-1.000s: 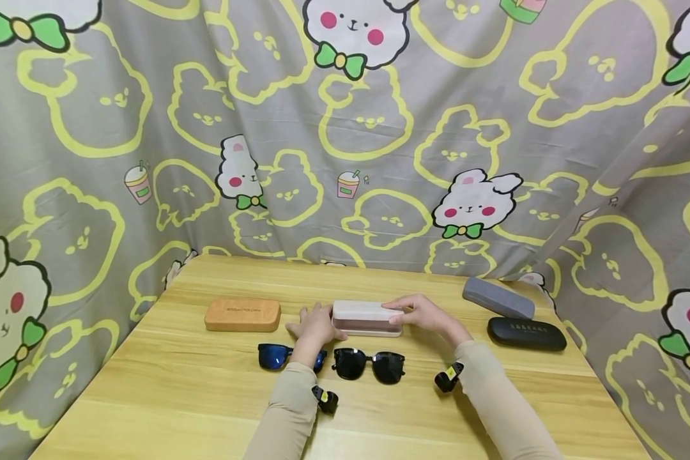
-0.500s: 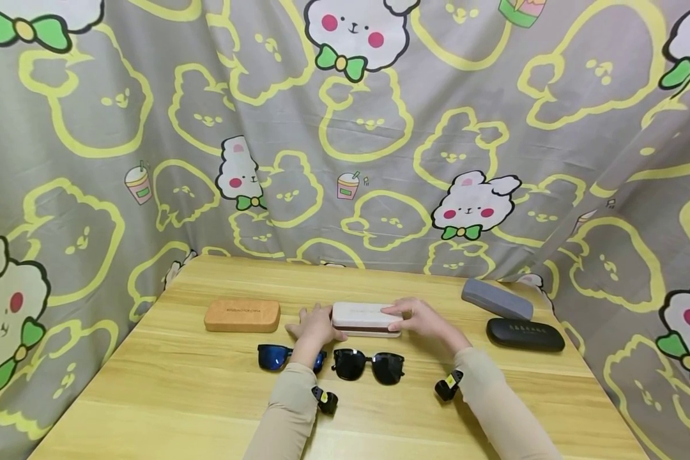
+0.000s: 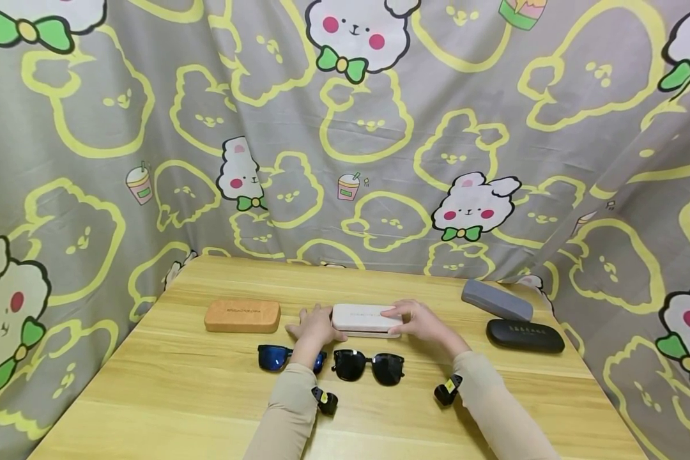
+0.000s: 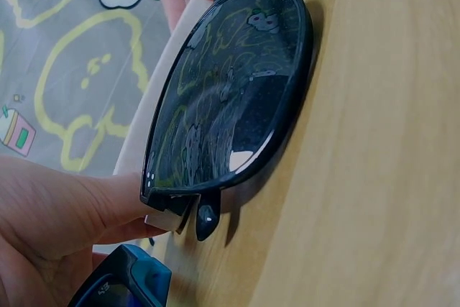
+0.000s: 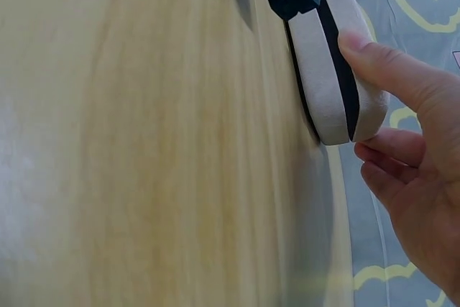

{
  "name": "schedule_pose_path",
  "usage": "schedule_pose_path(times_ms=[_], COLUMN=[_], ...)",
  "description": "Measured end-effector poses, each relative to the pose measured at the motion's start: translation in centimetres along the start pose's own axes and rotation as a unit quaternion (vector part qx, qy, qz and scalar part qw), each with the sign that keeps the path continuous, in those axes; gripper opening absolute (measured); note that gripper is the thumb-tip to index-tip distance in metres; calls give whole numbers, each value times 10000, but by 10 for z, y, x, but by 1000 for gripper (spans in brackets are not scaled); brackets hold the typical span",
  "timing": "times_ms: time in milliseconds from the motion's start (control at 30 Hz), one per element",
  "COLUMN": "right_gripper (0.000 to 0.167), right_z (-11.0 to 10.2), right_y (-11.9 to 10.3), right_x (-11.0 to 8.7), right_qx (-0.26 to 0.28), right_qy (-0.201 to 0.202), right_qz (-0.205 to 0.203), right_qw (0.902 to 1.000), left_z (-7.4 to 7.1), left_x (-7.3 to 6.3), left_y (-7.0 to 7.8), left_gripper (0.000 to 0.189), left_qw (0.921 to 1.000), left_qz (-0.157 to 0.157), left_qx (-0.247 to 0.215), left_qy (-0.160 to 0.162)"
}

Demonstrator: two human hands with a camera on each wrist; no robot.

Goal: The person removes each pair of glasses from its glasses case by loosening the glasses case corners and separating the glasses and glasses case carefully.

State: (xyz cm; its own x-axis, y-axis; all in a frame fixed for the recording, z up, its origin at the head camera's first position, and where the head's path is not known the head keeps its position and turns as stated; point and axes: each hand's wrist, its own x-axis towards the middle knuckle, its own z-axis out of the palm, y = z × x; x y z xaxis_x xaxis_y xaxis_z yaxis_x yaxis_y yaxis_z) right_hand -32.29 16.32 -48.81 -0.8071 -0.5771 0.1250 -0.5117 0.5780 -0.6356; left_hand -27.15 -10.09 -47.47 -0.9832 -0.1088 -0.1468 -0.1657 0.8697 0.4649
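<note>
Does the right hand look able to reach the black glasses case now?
Probably yes: the right hand has the black glasses case to its right, and nothing visible stands between them. It would first need to release the white case.

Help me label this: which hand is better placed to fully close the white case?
Probably the right hand: its fingers touch the lid above the narrow gap, while the left hand sits by the base.

Orange case [image 3: 243, 317] on the left of a wooden table [image 3: 149, 390], blue-lensed sunglasses [image 3: 273, 358] beside black sunglasses [image 3: 354, 366], grey case [image 3: 497, 300] behind black case [image 3: 525, 336], cartoon-print curtain [image 3: 299, 134].
</note>
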Motion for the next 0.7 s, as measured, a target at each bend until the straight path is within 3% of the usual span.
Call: schedule_pose_path(times_ms=[367,700], right_gripper=[48,47], right_z=[3,6], right_y=[-2,-2], right_x=[-2,-3], right_qx=[-265,-193], right_qy=[120,150], right_qz=[108,198], right_qw=[9995,9995], left_z=[0,0], left_x=[-1,0], left_y=[1,1], left_gripper=[80,82], left_qw=[10000,10000], left_qz=[-3,-36], left_qx=[-34,-50], left_qy=[57,7])
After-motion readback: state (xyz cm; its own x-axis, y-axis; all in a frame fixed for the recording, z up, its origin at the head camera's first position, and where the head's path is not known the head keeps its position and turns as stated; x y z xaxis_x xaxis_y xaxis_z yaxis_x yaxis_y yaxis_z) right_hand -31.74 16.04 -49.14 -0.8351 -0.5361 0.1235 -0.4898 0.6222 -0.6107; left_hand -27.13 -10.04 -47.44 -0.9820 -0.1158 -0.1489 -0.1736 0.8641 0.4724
